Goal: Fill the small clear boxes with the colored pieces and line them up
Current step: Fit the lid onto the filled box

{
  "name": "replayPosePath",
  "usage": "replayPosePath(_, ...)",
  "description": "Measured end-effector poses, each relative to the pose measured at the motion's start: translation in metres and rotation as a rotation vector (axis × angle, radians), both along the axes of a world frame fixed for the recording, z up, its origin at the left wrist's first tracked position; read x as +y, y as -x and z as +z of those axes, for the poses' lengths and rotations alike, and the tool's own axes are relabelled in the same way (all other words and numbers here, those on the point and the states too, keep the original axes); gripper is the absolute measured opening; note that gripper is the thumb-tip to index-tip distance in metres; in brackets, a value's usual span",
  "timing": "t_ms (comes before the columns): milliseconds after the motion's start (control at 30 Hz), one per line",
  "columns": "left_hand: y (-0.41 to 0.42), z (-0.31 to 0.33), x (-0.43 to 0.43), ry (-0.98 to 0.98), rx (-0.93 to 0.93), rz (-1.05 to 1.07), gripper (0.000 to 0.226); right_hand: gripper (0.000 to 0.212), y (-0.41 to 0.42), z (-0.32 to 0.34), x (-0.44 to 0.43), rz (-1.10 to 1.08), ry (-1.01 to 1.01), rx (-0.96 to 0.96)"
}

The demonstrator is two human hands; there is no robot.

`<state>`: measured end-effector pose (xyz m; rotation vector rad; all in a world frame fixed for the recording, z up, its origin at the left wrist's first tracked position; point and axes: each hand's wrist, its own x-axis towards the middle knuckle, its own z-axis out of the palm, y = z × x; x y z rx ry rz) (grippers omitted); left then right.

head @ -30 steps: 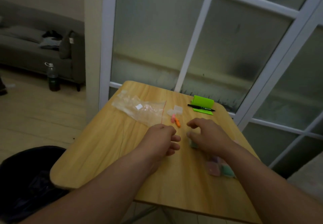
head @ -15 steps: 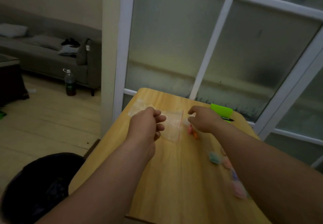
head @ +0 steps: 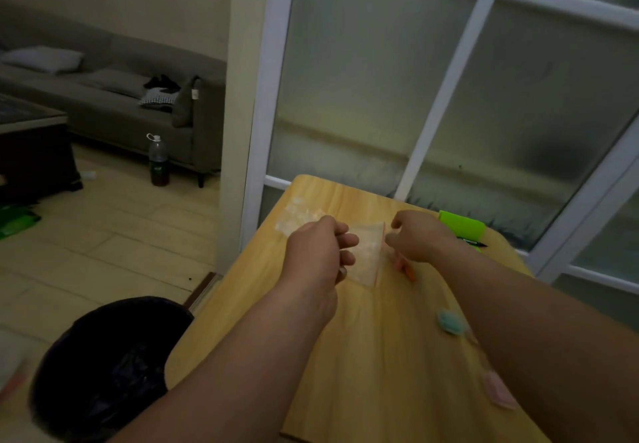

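Clear plastic bag (head: 367, 256) is being pinched by the curled left hand (head: 320, 252) and, at its red-edged mouth, the right hand (head: 416, 238), both having reached forward from the filled teal box (head: 449, 320) and pink box (head: 498, 395), now lying back beside the right forearm, probably for more stock.

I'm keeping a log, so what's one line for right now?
left hand: curled over clear plastic zip bag | right hand: at its red-striped mouth, grip unclear | teal-filled small clear box: on wooden table
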<state>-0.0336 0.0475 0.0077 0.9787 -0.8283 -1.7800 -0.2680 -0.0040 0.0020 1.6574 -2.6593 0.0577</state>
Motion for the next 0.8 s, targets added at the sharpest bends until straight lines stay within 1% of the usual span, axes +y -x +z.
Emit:
replayPosePath(67, 0.001, -0.001, 0.002, 0.004, -0.009, -0.027, 0.022, 0.048, 0.003, 0.01, 0.009, 0.027, 0.136, -0.023)
replayPosePath(100, 0.001, -0.001, 0.003, 0.007, -0.02, -0.046, 0.022, 0.045, 0.003, 0.015, 0.016, 0.038, 0.198, -0.057)
replayPosePath(167, 0.004, -0.002, 0.007, 0.023, -0.056, -0.102, 0.023, 0.034, 0.001, 0.026, 0.041, 0.043, 0.335, -0.17)
replayPosePath(233, 0.007, -0.003, 0.014, 0.058, -0.101, -0.174, 0.023, 0.026, -0.01, 0.03, 0.073, 0.023, 0.466, -0.374)
replayPosePath(300, 0.011, -0.001, 0.027, 0.103, -0.152, -0.279, 0.022, 0.021, -0.026, 0.029, 0.111, 0.007, 0.547, -0.642)
replayPosePath(367, 0.014, -0.002, 0.04, 0.151, -0.191, -0.408, 0.021, 0.019, -0.043, 0.023, 0.146, 0.016, 0.617, -0.853)
replayPosePath(400, 0.016, -0.002, 0.046, 0.162, -0.195, -0.469, 0.024, 0.019, -0.052, 0.02, 0.161, 0.031, 0.646, -0.921)
replayPosePath(467, 0.019, -0.005, 0.058, 0.164, -0.171, -0.569, 0.035, 0.021, -0.066, 0.014, 0.189, 0.074, 0.676, -0.995)
replayPosePath(533, 0.019, -0.007, 0.067, 0.172, -0.126, -0.614, 0.036, 0.024, -0.074, 0.006, 0.206, 0.129, 0.68, -1.016)
replayPosePath(600, 0.019, -0.01, 0.074, 0.163, -0.085, -0.587, 0.03, 0.028, -0.074, -0.001, 0.218, 0.167, 0.668, -0.966)
replayPosePath(700, 0.015, -0.018, 0.078, 0.173, -0.121, -0.528, 0.026, 0.033, -0.07, -0.009, 0.227, 0.189, 0.629, -0.822)
replayPosePath(800, 0.011, -0.02, 0.081, 0.228, -0.193, -0.521, 0.027, 0.039, -0.067, -0.015, 0.231, 0.203, 0.58, -0.617)
